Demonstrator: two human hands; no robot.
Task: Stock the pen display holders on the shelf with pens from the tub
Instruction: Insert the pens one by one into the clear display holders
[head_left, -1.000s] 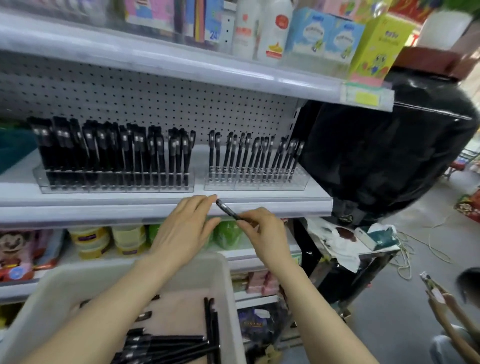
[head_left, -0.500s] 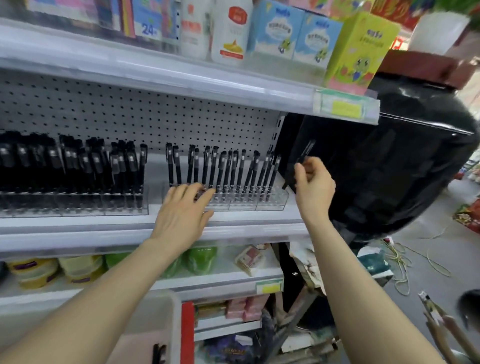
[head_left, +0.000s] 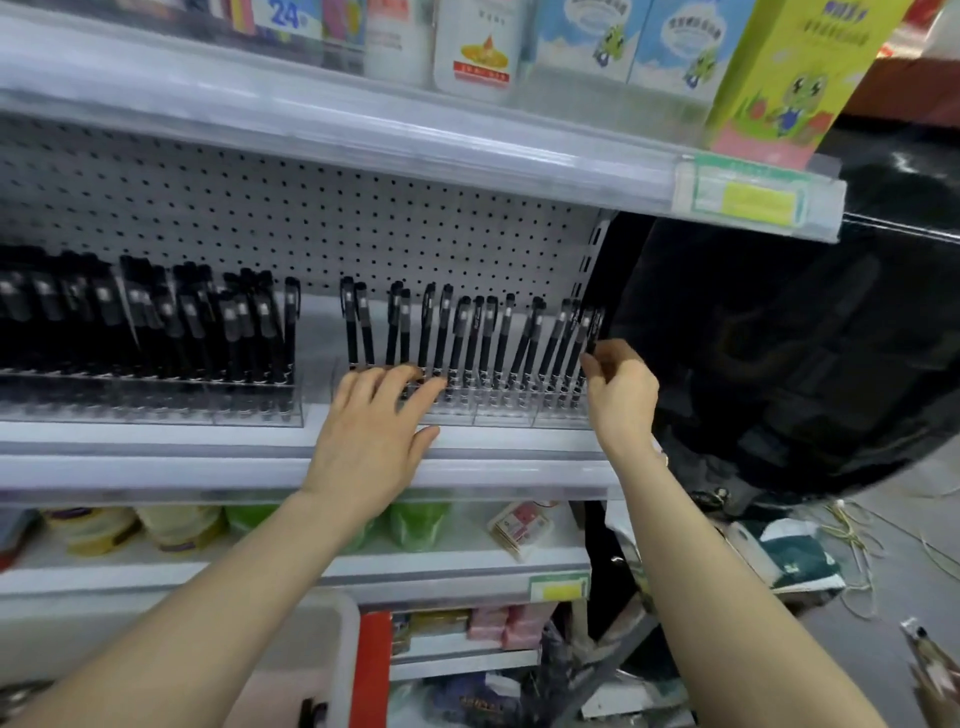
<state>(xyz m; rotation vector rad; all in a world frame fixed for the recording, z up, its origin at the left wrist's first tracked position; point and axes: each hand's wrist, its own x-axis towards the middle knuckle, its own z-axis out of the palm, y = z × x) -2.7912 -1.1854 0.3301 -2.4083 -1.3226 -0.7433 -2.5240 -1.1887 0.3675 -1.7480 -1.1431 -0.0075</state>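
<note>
The scene is a shop shelf (head_left: 156, 467) with a white pegboard (head_left: 311, 218) behind it. On the shelf stands a clear holder (head_left: 498, 413), and I give all places from it.

The right hand (head_left: 621, 389) is at the right end of the holder. Its thumb and fingers pinch a black pen (head_left: 595, 327), which stands almost upright with the cap on top. I cannot tell if its tip is already in a slot. The left hand (head_left: 371, 431) lies on the front left part of the holder. Its fingers are straight and spread and grasp nothing, and the fingertips touch the lower ends of the pens there.

Between the two hands, a row of black pens (head_left: 467, 338) stands in the holder, some tilted to the right. Just left of the holder, a second holder (head_left: 156, 400) is filled more densely. Right of the holder is a big glossy black shape (head_left: 779, 338). Above the holder, an upper shelf (head_left: 415, 135) carries boxes (head_left: 779, 78). Well below the holder, at the bottom edge of the view, the white tub (head_left: 340, 665) is partly seen, with dark pen ends (head_left: 311, 713) inside.
</note>
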